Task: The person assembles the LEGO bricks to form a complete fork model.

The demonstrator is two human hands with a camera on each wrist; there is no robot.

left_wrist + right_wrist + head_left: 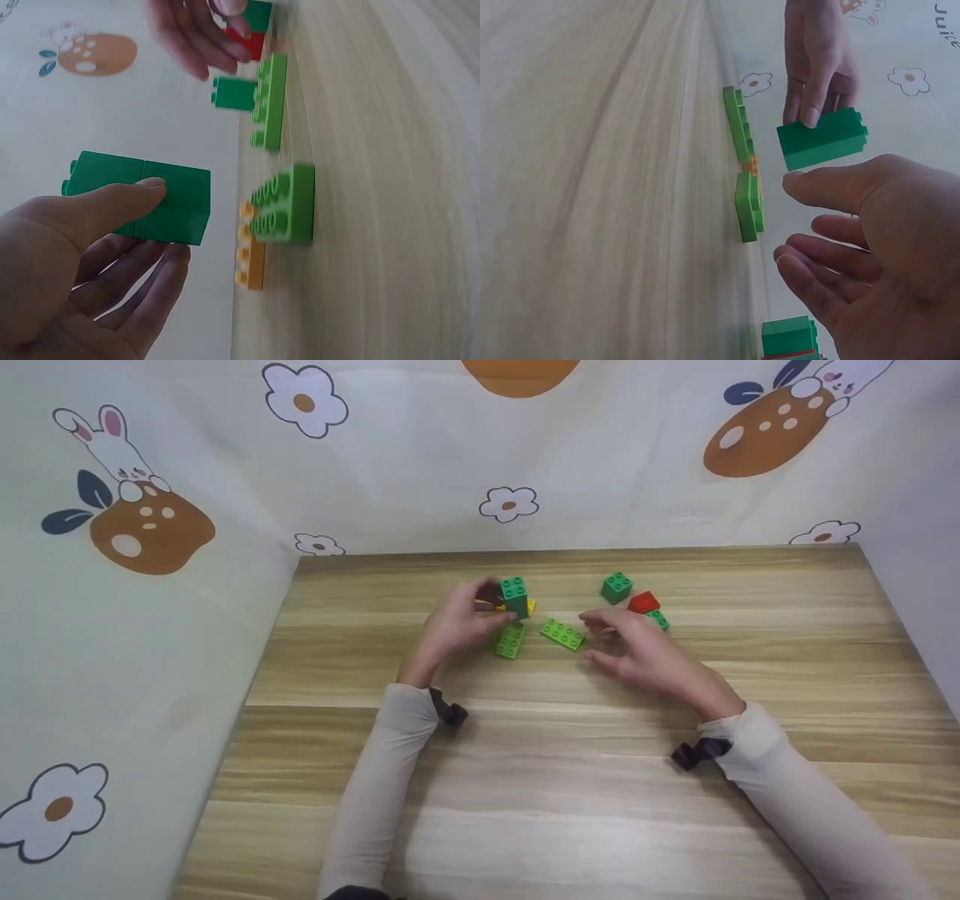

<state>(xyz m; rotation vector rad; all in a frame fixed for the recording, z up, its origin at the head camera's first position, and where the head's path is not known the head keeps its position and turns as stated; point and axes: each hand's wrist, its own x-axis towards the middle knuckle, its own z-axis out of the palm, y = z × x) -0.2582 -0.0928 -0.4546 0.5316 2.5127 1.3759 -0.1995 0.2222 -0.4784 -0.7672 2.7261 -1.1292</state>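
Observation:
My left hand (459, 624) grips a stack of two dark green toy building bricks (514, 598), thumb on one side and fingers on the other. The left wrist view shows the seam between the joined bricks (176, 199), held above the table. Below them lie a light green brick (510, 641) and a yellow brick (532, 607), the yellow one partly hidden. My right hand (641, 649) holds nothing, its fingers loosely bent and parted from the thumb. It is just right of a second light green brick (562, 634).
Beyond my right hand stand a dark green brick (616, 588), a red brick (643, 602) and another green brick (658, 619), partly covered by the hand in the head view. A patterned sheet (420, 472) rises along the wooden table's (525, 780) back and left edges.

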